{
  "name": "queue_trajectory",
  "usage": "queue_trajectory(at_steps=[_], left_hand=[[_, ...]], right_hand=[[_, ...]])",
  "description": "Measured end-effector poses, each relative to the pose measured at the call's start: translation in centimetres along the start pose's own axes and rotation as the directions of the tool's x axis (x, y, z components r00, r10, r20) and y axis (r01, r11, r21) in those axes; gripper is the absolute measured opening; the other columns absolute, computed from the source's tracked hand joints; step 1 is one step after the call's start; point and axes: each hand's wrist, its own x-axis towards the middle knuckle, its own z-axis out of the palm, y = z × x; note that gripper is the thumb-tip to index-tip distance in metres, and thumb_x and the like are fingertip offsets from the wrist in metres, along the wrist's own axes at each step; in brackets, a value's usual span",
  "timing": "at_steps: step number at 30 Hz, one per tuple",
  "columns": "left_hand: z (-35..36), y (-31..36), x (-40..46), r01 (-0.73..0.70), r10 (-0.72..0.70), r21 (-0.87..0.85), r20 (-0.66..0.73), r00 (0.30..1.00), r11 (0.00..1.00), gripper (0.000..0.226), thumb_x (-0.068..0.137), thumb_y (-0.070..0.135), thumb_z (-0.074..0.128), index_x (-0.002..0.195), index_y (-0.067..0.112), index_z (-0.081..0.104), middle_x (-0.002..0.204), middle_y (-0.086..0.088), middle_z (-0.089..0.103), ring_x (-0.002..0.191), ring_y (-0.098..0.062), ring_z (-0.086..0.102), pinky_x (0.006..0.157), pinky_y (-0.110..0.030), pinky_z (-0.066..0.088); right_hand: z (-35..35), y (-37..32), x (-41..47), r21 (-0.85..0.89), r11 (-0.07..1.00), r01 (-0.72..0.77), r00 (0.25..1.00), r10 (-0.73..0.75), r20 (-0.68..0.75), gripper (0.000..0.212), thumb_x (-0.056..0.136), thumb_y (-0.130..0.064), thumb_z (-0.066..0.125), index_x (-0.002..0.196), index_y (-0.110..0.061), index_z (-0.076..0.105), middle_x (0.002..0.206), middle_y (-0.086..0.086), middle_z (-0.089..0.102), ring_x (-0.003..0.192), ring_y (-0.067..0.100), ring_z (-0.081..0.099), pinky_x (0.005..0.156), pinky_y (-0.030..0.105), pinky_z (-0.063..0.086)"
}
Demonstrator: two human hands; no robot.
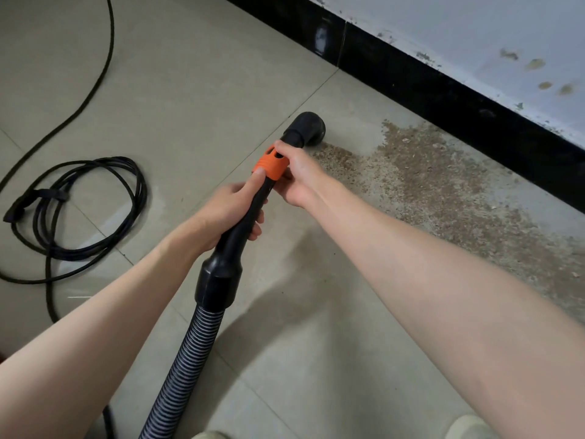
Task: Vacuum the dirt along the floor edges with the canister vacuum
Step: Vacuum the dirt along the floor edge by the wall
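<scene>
- Head view: left hand (235,213) wraps the black wand (253,210), steering it.
- Right hand (292,175) grips the orange collar (269,163), aiming the nozzle (308,126) at the dirt (427,172) by the far baseboard (443,99).

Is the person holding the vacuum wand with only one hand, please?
No, the left hand grips the wand and the right hand holds it too.

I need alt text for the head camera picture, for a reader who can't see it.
Both hands hold a black vacuum wand: left hand on the tube, right hand at its orange collar, nozzle beside brown dirt along a black baseboard.
</scene>
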Motion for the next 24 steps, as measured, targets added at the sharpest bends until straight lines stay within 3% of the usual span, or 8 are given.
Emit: queue_trajectory(at_steps=[3,7,11,14,21,24], left_hand=[[0.8,0.2,-0.1,-0.013,0.016,0.039,-0.085,0.996,0.999,0.05,0.094,0.058,0.041,0.086,0.01,0.052,0.045,0.0,0.054,0.036,-0.017,0.052,0.038,-0.023,0.043],[1.3,0.3,-0.6,-0.023,0.025,0.022,-0.081,0.996,0.999,0.05,0.096,0.056,0.04,0.085,0.008,0.05,0.048,-0.003,0.052,0.035,-0.016,0.048,0.036,-0.025,0.042],[2.3,0.5,-1.1,-0.029,0.031,0.037,-0.051,0.998,0.999,0.051,0.096,0.055,0.039,0.086,0.006,0.049,0.051,-0.006,0.051,0.035,-0.017,0.047,0.037,-0.023,0.041],[3.2,0.5,-1.4,-0.029,0.03,0.039,-0.019,0.999,0.999,0.05,0.096,0.056,0.039,0.086,0.007,0.049,0.051,-0.005,0.051,0.036,-0.017,0.047,0.037,-0.023,0.041],[5.4,1.0,-1.5,-0.035,0.033,0.067,0.026,0.999,0.997,0.049,0.096,0.056,0.04,0.084,0.01,0.049,0.053,-0.006,0.051,0.035,-0.017,0.046,0.036,-0.024,0.04],[6.1,0.9,-1.5,-0.045,0.041,0.081,0.048,0.998,0.996,0.048,0.096,0.056,0.039,0.084,0.01,0.05,0.05,-0.005,0.051,0.035,-0.017,0.046,0.036,-0.024,0.039]], right_hand=[[-0.2,-0.3,0.0,-0.034,0.999,0.004,1.0,-0.004,-0.024,0.017,0.095,-0.015,0.063,0.104,-0.003,0.054,0.103,0.018,0.06,0.096,0.032,0.061,0.094,0.043,0.053],[-0.8,-0.2,0.0,-0.053,0.999,0.004,1.0,-0.005,-0.018,0.02,0.095,-0.017,0.063,0.106,-0.004,0.053,0.106,0.017,0.06,0.101,0.032,0.064,0.095,0.043,0.053],[-2.3,-0.3,-0.4,-0.068,0.998,-0.012,1.0,0.011,-0.024,0.014,0.095,-0.02,0.064,0.092,-0.01,0.054,0.097,0.013,0.061,0.084,0.025,0.062,0.08,0.038,0.055],[-3.7,-0.5,-0.8,-0.065,0.998,-0.008,1.0,0.007,-0.023,0.014,0.095,-0.02,0.064,0.092,-0.01,0.055,0.094,0.014,0.062,0.076,0.023,0.063,0.067,0.036,0.055],[-6.6,-1.5,-1.9,-0.031,0.999,0.007,1.0,-0.007,-0.004,0.016,0.096,-0.021,0.063,0.097,-0.006,0.059,0.092,0.014,0.065,0.078,0.026,0.066,0.069,0.036,0.058],[-7.6,-1.6,-2.3,-0.015,1.0,0.01,1.0,-0.01,-0.004,0.019,0.095,-0.022,0.064,0.098,-0.004,0.059,0.094,0.016,0.065,0.081,0.029,0.066,0.081,0.043,0.058]])
